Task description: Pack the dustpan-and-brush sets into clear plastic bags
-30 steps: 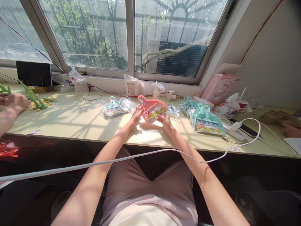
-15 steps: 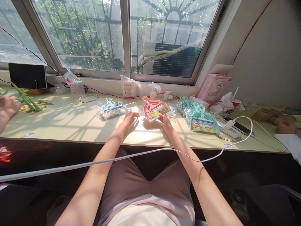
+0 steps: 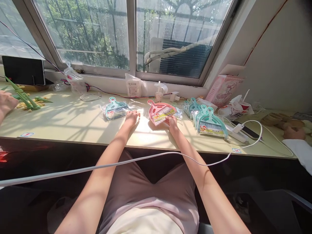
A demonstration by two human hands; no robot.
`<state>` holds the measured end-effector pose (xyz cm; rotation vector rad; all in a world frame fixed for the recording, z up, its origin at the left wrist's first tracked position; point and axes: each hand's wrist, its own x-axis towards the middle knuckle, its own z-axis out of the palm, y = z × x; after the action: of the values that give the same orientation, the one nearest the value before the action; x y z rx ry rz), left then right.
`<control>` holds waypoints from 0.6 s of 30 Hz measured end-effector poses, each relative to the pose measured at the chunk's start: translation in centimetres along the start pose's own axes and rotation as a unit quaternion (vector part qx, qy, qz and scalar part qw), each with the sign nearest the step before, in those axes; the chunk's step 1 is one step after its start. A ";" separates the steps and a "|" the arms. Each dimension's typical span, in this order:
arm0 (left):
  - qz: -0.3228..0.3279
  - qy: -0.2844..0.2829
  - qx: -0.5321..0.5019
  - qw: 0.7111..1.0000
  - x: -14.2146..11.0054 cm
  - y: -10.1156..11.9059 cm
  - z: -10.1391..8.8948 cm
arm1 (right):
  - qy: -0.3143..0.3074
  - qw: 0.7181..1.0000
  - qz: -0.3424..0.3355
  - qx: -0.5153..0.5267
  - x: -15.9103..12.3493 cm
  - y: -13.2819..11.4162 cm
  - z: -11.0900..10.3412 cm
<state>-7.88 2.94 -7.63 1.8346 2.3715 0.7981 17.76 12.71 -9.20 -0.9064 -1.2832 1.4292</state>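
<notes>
And here's the R hand (image 3: pixel 172 123), thumb and fingers pinching the lower R corner of the pink dustpan set (image 3: pixel 156 111), a dustpan w/ brush in it, plus a yellow label (image 3: pixel 168 113)! The pan sits up-L of those R fingers, btwn the two hands, tilted w/ its handle pointing up and away, closer to the L side. Over to the L hand (image 3: pixel 131 119): fingers part-curled, low over the table (image 3: pixel 80 128), well apart from the pink pan; can't tell if the tips are pinching any of the clear wrap nr them. Just beyond & L of the L fingertips, a teal dustpan pkg (image 3: pixel 114 110) lies in clear plastic. Out R of the R fingers, a teal pkg stack (image 3: pixel 211 123), sets overlapping, handles up, w/ the power strip (image 3: pixel 237 136) and phone (image 3: pixel 248 130) farther R. Just past the R fingertips, partly behind the pink pan, one small teal pkg (image 3: pixel 179 113). Straight beyond both hands' fingers, nr the window: a cup (image 3: pixel 158 96) w/ straw, a white packet (image 3: pixel 134 88) to its L. Far L of the L fingers, a co-worker's hand (image 3: pixel 6 101) beside green stalks (image 3: pixel 23 97); far R of the R fingers, another person's white sleeve (image 3: pixel 297 152).
</notes>
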 end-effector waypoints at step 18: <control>-0.057 -0.029 0.205 0.977 -0.6 1.7 -1.3 | -0.097 0.993 0.032 -0.063 0.7 0.2 -0.7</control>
<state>-6.66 2.24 -6.00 1.7870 2.7298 0.2511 18.19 13.61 -9.46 -0.9170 -1.5134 1.5305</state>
